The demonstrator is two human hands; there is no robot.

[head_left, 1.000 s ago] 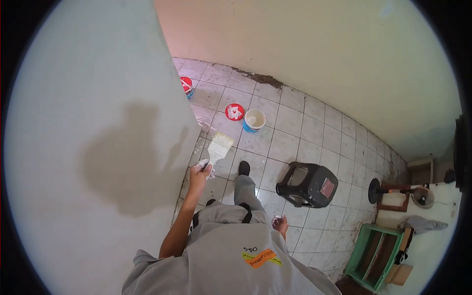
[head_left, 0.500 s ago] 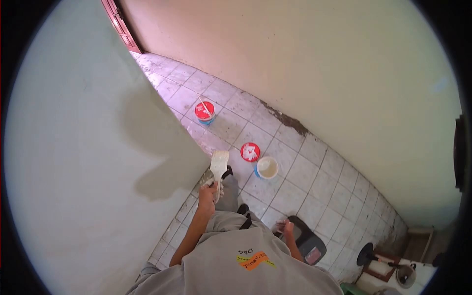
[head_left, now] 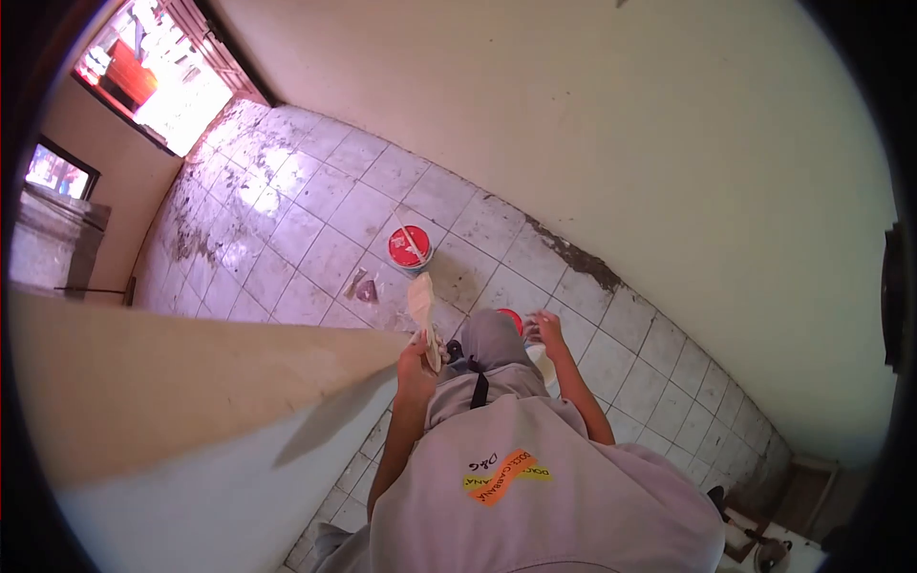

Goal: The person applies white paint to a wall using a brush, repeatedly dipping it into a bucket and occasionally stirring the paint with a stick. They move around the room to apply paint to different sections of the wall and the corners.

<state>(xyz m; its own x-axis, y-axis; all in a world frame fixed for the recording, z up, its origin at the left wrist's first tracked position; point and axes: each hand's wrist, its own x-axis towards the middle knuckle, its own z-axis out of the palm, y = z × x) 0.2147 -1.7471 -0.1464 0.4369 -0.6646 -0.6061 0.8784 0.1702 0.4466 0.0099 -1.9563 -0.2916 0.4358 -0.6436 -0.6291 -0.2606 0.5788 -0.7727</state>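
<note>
My left hand (head_left: 417, 368) is closed around the handle of a putty knife (head_left: 420, 301), whose broad blade is coated in pale material and points away from me. The knife is beside the wall's end, near a red-lidded tub (head_left: 409, 246) with a thin stick lying across its lid. My right hand (head_left: 546, 329) is open and held in the air, fingers loosely bent and holding nothing. Below it, partly hidden, is an open white tub (head_left: 542, 366). A loose red lid (head_left: 513, 318) shows between my knee and that hand.
The end of a wall (head_left: 239, 382) is close on my left, and a long pale wall (head_left: 621, 143) runs along the right. Small scraps (head_left: 363, 286) lie on the tiled floor (head_left: 382, 177). An open doorway (head_left: 181, 86) is at the far left.
I have moved forward and turned past the wall's end, bringing the doorway into view. My right hand has risen from beside the dark bin to over the open tub. The putty knife remains in my left.
</note>
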